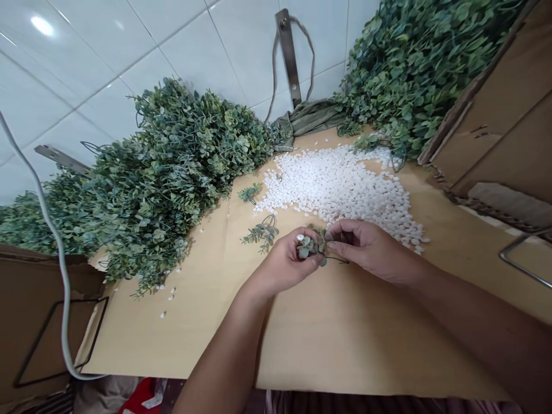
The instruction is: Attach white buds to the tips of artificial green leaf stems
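Note:
My left hand (290,261) is closed around a small artificial leaf sprig (317,246) with round green leaves and a dark stem. A small white piece (300,237) shows at the left hand's fingertips. My right hand (360,247) pinches at the same sprig from the other side, thumb and forefinger close together. Just beyond both hands spreads a heap of small white pieces (332,181). Two loose sprigs lie to the left of the heap, one nearer sprig (263,232) and one farther sprig (249,193).
Tan board (194,328) covers the work surface. Piles of artificial greenery stand at left (172,155) and back right (414,75). Cardboard boxes flank the board, at right (495,109) and left (30,310). A white cable (58,241) hangs at left; a dark cloth (317,117) lies against the tiled wall.

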